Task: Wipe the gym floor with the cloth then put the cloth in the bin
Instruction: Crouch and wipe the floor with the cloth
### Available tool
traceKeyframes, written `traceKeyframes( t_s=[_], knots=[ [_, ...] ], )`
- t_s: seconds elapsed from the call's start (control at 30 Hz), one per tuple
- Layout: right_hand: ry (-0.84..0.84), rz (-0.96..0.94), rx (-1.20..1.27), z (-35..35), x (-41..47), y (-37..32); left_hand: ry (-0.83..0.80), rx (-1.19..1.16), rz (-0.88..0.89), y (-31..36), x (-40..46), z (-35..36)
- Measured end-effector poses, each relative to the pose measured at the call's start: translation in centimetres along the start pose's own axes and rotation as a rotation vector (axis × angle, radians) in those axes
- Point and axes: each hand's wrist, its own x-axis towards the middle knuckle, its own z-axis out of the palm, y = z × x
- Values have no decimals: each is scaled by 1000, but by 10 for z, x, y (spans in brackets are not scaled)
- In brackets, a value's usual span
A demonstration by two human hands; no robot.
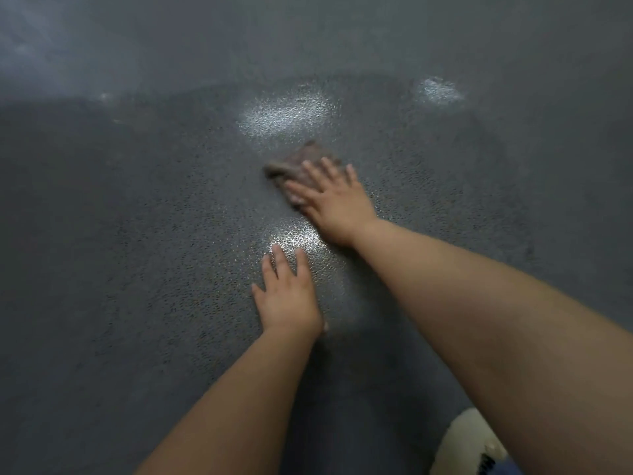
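A small brownish-grey cloth lies on the dark speckled gym floor, a little above the middle of the view. My right hand lies flat on the cloth's near part with fingers spread and straight, pressing it to the floor. My left hand rests palm down on the bare floor nearer to me, fingers straight, apart from the cloth. The picture is blurred around the cloth. No bin is in view.
Bright glossy patches of reflected light show on the floor beyond the cloth and between my hands. A pale shoe shows at the bottom right, under my right forearm. Grey floor stretches all around.
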Motion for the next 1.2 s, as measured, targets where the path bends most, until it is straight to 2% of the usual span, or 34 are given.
traceKeyframes(
  t_s=[0.23, 0.37, 0.43, 0.5, 0.7, 0.8, 0.87, 0.93, 1.2],
  knots=[
    [88, 652, 109, 9, -57, 118, -16, 14, 13, 0, -1, -2],
    [140, 959, 284, 19, -84, 126, 1, -4, 11, -1, -1, 0],
    [152, 965, 320, 23, -84, 104, 6, -13, 8, -1, 0, 1],
    [139, 883, 294, 25, -85, 71, 13, -17, 7, -2, -1, 2],
    [76, 357, 140, 52, -115, -26, 156, -12, 8, -9, -21, 23],
    [49, 162, 109, 56, -131, -24, 120, -12, -16, -15, -37, 35],
    [25, 123, 94, 52, -138, -7, 71, -1, -17, -19, -48, 41],
    [49, 227, 112, 50, -147, 12, 23, 21, -5, -23, -59, 47],
    [63, 984, 317, 62, -206, 69, 18, 36, -27, -41, -71, 64]
  ],
)
